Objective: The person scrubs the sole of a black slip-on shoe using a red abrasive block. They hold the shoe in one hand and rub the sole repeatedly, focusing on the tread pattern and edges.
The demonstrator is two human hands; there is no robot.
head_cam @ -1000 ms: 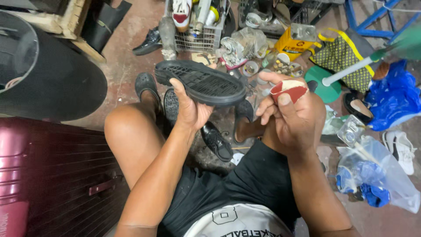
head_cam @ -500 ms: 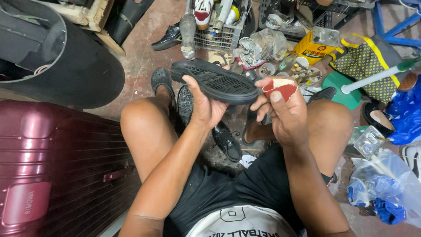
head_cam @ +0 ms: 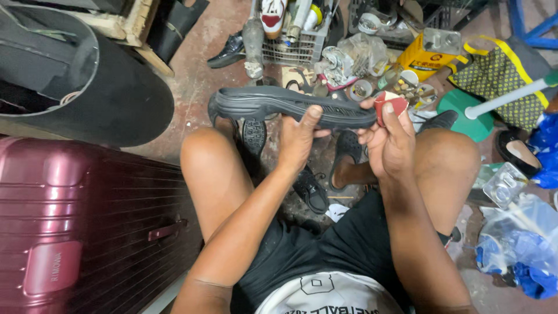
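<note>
With the left hand (head_cam: 299, 136) gripping the black shoe sole (head_cam: 290, 106) mid-length and the right hand (head_cam: 388, 139) pinching folded red sandpaper (head_cam: 388, 106) at its end, the sole may flex and slip.

The person wore black shorts (head_cam: 325, 256) and a white shirt (head_cam: 331, 296) with a dark printed emblem. Both arms were bare to the hand, without sleeves, and the knees were uncovered.

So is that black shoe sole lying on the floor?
No, the left hand holds the black shoe sole up in the air above the knees.
</note>
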